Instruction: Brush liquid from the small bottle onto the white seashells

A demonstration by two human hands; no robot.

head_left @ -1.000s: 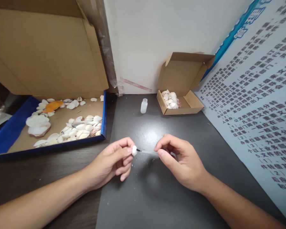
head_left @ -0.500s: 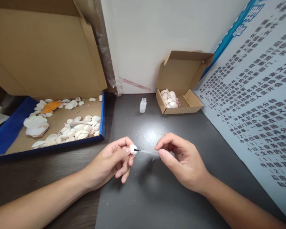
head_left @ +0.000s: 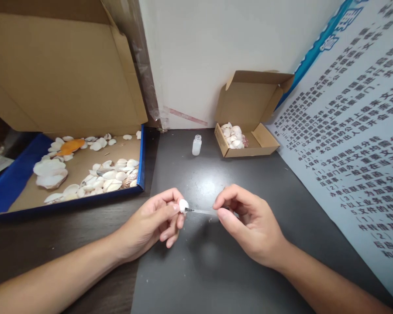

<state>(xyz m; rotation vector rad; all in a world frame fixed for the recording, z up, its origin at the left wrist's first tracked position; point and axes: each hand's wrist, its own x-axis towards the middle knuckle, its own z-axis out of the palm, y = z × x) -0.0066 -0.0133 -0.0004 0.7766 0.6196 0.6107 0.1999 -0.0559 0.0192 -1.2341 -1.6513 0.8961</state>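
My left hand (head_left: 152, 222) pinches a small white shell (head_left: 183, 205) between thumb and fingertips, just above the dark mat (head_left: 216, 270). My right hand (head_left: 249, 222) is closed on a thin clear brush (head_left: 201, 211). Its dark tip touches the shell's right edge. A small open clear bottle (head_left: 197, 145) stands upright farther back on the mat.
A blue-rimmed cardboard tray (head_left: 141, 155) at the left holds several white shells and one orange piece, its big lid raised behind. A small open cardboard box (head_left: 249, 150) with several shells sits at the back right. A printed notice board (head_left: 353, 144) leans along the right.
The shell has turned a little in my left fingers while the brush tip stays against it. Both hands have hardly shifted.
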